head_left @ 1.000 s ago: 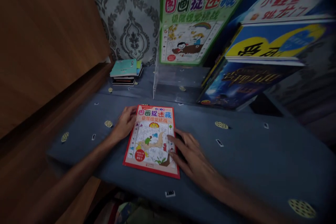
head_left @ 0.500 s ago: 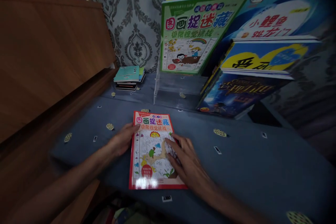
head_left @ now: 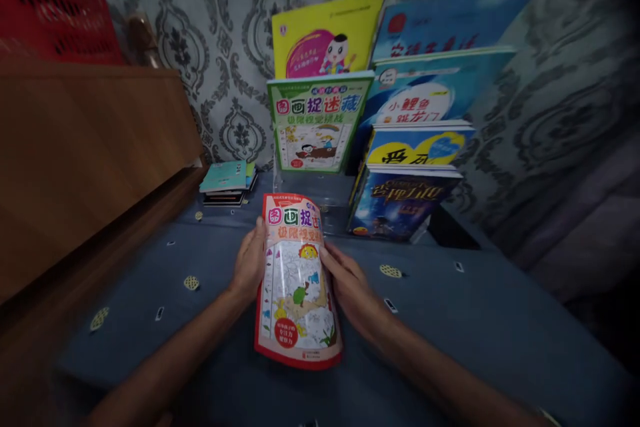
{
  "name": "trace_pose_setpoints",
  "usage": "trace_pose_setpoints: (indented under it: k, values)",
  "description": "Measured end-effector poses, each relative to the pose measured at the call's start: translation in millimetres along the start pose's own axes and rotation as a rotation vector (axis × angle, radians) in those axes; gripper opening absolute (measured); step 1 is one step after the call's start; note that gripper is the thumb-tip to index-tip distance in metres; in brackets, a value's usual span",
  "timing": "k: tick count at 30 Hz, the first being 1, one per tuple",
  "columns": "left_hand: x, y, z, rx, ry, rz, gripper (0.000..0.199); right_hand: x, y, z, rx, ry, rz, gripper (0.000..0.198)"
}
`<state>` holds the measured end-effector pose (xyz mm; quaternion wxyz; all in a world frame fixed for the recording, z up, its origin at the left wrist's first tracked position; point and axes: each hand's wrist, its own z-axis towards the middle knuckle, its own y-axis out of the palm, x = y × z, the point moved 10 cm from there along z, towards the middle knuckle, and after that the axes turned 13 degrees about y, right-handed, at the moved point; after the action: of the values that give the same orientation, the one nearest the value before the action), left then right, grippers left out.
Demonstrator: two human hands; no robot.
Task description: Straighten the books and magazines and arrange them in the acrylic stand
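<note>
A red-bordered picture book (head_left: pixel 295 287) is held up between my two hands, its front cover toward me and its right side bowed backward. My left hand (head_left: pixel 250 260) grips the left edge, with the thumb along the border and the other fingers hidden. On the right edge my right hand (head_left: pixel 350 277) has its fingers closed, partly out of sight behind the cover. Beyond it, a green-bordered book (head_left: pixel 317 123) of the same style leans upright on a clear acrylic stand (head_left: pixel 310 183).
Several books stand in tiers at the right, a dark blue book (head_left: pixel 393 207) in front. A small stack of books (head_left: pixel 225 180) lies at the back left. A wooden cabinet (head_left: pixel 90 167) with a red basket (head_left: pixel 55 7) borders the left side. Patterned blue cloth (head_left: pixel 450 333) covers the table.
The red-bordered book has been lifted off the table and is now bent. My right hand has gone from resting on its cover to gripping its right edge. The view has tilted up.
</note>
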<state>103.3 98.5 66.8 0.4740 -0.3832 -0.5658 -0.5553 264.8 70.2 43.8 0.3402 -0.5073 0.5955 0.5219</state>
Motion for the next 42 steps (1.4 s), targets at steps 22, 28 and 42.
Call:
trace_pose_setpoints:
  k: [22, 28, 42]
  values:
    - [34, 3, 40, -0.068, 0.378, 0.08, 0.064, -61, 13, -12, 0.087, -0.471, -0.347, 0.056]
    - [45, -1, 53, -0.284, 0.18, 0.231, 0.058, -58, 9, -24, -0.051, -0.285, -0.245, 0.044]
    - [-7, -1, 51, -0.614, 0.476, 1.292, 0.019, 29, -47, 5, 0.051, -0.008, -0.309, 0.038]
